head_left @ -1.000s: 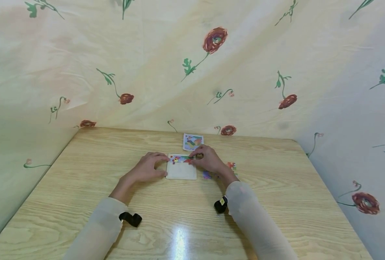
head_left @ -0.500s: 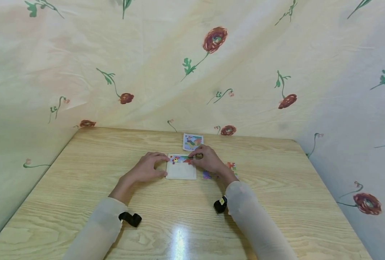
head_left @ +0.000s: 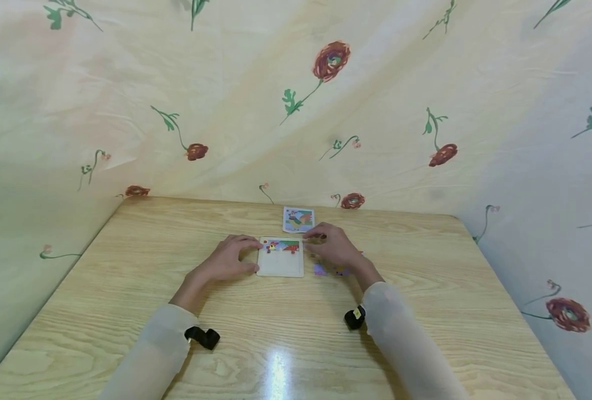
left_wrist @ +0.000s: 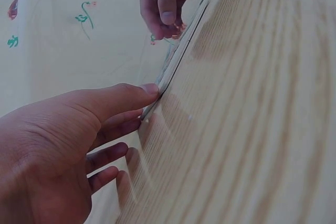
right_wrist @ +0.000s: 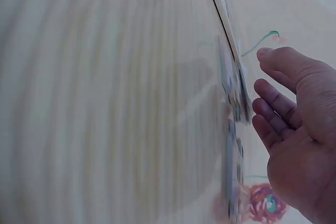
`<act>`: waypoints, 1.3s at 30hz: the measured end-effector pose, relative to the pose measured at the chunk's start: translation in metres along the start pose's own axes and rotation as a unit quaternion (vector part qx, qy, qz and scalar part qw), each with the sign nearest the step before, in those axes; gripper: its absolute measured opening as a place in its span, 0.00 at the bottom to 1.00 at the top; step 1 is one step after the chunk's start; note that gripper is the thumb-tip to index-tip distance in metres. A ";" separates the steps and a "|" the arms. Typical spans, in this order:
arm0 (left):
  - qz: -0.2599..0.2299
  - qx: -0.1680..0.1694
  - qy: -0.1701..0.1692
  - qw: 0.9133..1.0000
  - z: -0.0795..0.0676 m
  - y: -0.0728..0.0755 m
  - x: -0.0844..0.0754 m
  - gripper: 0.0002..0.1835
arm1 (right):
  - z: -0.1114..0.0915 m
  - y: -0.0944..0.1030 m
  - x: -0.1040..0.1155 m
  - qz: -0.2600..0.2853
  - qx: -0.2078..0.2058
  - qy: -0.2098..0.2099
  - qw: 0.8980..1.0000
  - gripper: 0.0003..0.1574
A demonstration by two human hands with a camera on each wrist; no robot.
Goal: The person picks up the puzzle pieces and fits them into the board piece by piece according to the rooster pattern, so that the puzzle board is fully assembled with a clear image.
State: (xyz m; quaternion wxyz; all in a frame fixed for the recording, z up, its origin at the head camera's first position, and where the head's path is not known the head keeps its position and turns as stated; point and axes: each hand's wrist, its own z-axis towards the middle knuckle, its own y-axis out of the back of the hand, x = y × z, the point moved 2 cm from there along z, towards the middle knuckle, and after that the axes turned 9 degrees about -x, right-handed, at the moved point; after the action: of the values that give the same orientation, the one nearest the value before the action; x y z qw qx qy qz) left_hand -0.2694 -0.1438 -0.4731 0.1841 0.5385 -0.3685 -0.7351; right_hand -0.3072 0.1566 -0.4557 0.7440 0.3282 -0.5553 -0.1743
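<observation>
A flat white puzzle tray [head_left: 280, 265] lies on the table, with joined jigsaw pieces [head_left: 281, 245] forming a colourful strip along its far side. My left hand [head_left: 230, 258] holds the tray's left side, index finger at the far corner and thumb at the near one. The left wrist view shows that thumb [left_wrist: 149, 89] against the tray's edge. My right hand [head_left: 332, 245] is just off the tray's far right corner, over the loose pieces. In the right wrist view its fingers [right_wrist: 275, 103] are loosely bent, with nothing between them and the thumb.
Loose jigsaw pieces [head_left: 319, 269] lie right of the tray, partly hidden under my right hand and wrist. A small picture card [head_left: 298, 220] lies behind the tray. The wooden table [head_left: 256, 339] ends at a flowered cloth [head_left: 236, 111] at the back.
My right hand has let go of the jigsaw piece at the strip's right end and moved right, off the tray. The left hand stays at the tray's left side.
</observation>
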 end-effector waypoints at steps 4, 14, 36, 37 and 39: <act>-0.001 -0.002 -0.001 1.000 0.001 0.000 0.000 0.29 | -0.007 0.009 -0.005 -0.009 -0.012 0.004 1.000 0.15; 0.001 0.000 0.002 1.000 0.000 0.000 0.000 0.28 | -0.021 0.022 -0.022 -0.012 -0.028 0.004 1.000 0.13; -0.001 -0.004 0.004 1.000 0.002 -0.001 0.001 0.28 | -0.024 0.020 -0.031 -0.023 -0.007 0.010 1.000 0.12; -0.001 -0.004 0.004 1.000 0.002 -0.001 0.000 0.28 | -0.024 0.020 -0.031 -0.022 -0.006 0.009 1.000 0.12; -0.002 -0.004 0.005 1.000 0.002 -0.001 0.000 0.28 | -0.024 0.019 -0.032 -0.022 -0.007 0.007 1.000 0.12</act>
State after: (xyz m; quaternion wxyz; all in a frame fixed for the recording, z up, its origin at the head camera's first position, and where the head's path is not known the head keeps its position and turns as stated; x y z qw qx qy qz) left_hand -0.2710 -0.1427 -0.4736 0.1868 0.5418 -0.3637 -0.7344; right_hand -0.2970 0.1974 -0.4691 0.7461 0.3369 -0.5412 -0.1921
